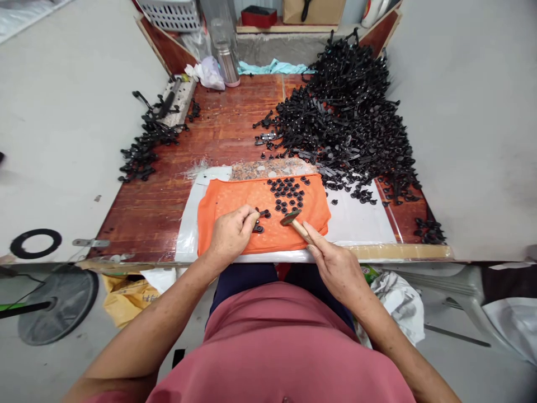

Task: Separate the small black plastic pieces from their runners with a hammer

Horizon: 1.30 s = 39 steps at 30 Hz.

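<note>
My left hand [231, 232] rests on an orange cloth [235, 201], fingers pinched on a small black part [263, 214]; another small black piece [258, 228] lies just below it. My right hand [333, 263] is closed round the wooden handle of a small hammer [293, 220], whose head hovers over the cloth just right of the pinched part. Several small black round caps [288, 193] lie grouped on the cloth beyond the hammer head.
A big heap of black strap-like parts [348, 112] fills the board's back right. A smaller pile [145, 148] lies at the left edge. A white sheet [361, 221] lies under the cloth. A metal flask [227, 64] stands at the back. A fan base [56, 305] is on the floor, left.
</note>
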### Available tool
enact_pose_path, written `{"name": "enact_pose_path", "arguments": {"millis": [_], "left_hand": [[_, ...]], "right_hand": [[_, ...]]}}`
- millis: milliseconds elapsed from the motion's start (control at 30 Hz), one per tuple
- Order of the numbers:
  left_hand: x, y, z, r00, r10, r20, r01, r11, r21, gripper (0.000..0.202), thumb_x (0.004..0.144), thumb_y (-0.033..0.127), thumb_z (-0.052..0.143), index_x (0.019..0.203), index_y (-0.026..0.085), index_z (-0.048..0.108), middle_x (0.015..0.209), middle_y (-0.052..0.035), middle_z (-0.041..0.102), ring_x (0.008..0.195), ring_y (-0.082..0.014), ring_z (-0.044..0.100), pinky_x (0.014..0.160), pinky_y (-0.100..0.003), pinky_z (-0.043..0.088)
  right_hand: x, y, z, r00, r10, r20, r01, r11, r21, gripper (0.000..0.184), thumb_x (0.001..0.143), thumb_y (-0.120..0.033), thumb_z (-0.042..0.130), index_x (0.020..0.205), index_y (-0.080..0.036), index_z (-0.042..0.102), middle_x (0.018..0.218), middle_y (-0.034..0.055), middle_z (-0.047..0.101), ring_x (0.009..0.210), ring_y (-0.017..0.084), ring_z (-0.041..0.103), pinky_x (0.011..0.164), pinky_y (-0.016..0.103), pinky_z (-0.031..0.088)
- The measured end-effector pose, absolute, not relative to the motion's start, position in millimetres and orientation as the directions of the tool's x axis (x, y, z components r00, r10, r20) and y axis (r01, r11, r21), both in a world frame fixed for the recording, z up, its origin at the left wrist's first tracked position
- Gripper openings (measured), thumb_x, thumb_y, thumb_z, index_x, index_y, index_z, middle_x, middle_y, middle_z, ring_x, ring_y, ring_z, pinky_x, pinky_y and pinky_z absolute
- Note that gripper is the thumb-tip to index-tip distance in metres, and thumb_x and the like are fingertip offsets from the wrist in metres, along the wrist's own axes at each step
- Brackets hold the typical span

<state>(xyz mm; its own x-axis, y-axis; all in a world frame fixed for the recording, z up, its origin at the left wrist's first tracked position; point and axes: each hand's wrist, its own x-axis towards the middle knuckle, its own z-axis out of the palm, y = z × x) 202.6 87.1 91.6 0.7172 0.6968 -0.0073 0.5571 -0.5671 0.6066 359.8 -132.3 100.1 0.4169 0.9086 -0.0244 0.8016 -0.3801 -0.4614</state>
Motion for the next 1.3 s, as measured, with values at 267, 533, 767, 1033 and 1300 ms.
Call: {"name": "enact_pose_path", "arguments": {"millis": [267,533,767,1033,1300], "left_hand": [[203.3,85.2,92.9,0.721,0.691,-0.042,0.592,-0.584,0.555,0.029,0.099,0.038,0.044,0.088,0.023,0.066,0.08,-0.0018,0.076,0.075,-0.0189,0.07,0.068,-0.028,0.043],[202.6,87.4,90.8,0.704,0.71,0.004,0.565,-0.564,0.603,0.031,0.1,0.042,0.044,0.087,0.023,0.065,0.076,-0.0008,0.074,0.073,-0.0181,0.067,0.069,-0.027,0.041],[205.2,85.4,94.8,0.712,0.7,-0.05,0.605,-0.576,0.55,0.03,0.099,0.039,0.043,0.09,0.023,0.066,0.081,-0.0026,0.076,0.076,-0.0198,0.069,0.069,-0.029,0.042],[205.1,86.9,92.5,0.706,0.708,-0.017,0.578,-0.562,0.592,0.031,0.099,0.04,0.044,0.085,0.023,0.065,0.078,-0.0004,0.075,0.072,-0.0175,0.066,0.067,-0.028,0.04],[205.5,83.9,95.2,0.716,0.696,-0.05,0.606,-0.584,0.539,0.03,0.099,0.039,0.043,0.088,0.023,0.066,0.08,-0.0021,0.077,0.074,-0.0193,0.069,0.068,-0.028,0.041]], "right_hand": [[359.1,-132.7,100.5,0.421,0.907,-0.02,0.8,-0.381,-0.464,0.061,0.103,-0.02,0.049,0.161,-0.035,0.039,0.109,0.0033,0.082,0.084,0.023,0.079,0.077,0.03,0.059],[359.8,-133.9,93.9,0.431,0.902,-0.043,0.792,-0.4,-0.461,0.056,0.106,-0.023,0.044,0.161,-0.031,0.04,0.104,0.0047,0.082,0.083,0.023,0.078,0.072,0.029,0.057],[360.0,-134.5,92.4,0.434,0.9,-0.028,0.788,-0.395,-0.472,0.054,0.107,-0.026,0.042,0.161,-0.031,0.041,0.107,0.0059,0.081,0.081,0.023,0.078,0.069,0.029,0.055],[359.5,-133.7,95.6,0.426,0.902,-0.065,0.77,-0.4,-0.497,0.055,0.107,-0.024,0.043,0.161,-0.034,0.039,0.107,0.0054,0.081,0.091,0.024,0.079,0.077,0.03,0.057],[359.1,-132.9,97.5,0.429,0.899,-0.081,0.769,-0.411,-0.49,0.055,0.107,-0.025,0.044,0.161,-0.031,0.041,0.101,0.0063,0.082,0.091,0.026,0.079,0.08,0.033,0.058]]}}
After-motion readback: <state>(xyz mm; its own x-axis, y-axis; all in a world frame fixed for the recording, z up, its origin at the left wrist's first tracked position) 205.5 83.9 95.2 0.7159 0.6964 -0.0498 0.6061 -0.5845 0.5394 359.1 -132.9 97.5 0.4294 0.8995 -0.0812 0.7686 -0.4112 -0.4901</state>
